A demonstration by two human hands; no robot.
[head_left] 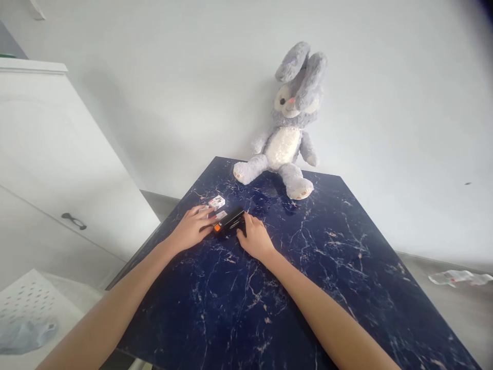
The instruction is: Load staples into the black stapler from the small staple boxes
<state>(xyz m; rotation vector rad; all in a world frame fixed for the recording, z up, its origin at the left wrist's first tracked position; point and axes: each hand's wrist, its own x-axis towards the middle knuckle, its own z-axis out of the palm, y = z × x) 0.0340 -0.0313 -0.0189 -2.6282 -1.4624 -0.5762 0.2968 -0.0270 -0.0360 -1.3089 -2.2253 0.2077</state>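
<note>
Near the table's left side lies a black stapler (232, 220) with an orange end, set at a slant. My left hand (193, 226) rests with its fingers spread over small white printed boxes, partly covering them. Just beyond its fingertips sits one white box (217, 202); another box (220, 216) lies flat between the fingers and the stapler. My right hand (254, 235) is at the stapler's right end, thumb apart from the fingers, its fingertips touching or very close to the black body. Neither hand visibly lifts anything.
A grey plush rabbit (284, 146) sits at the back of the dark blue marbled table (269, 313), against the wall. On the left stand a white cabinet (69, 154) and a perforated white basket (29, 300). Clear plastic (458, 278) lies on the floor at right.
</note>
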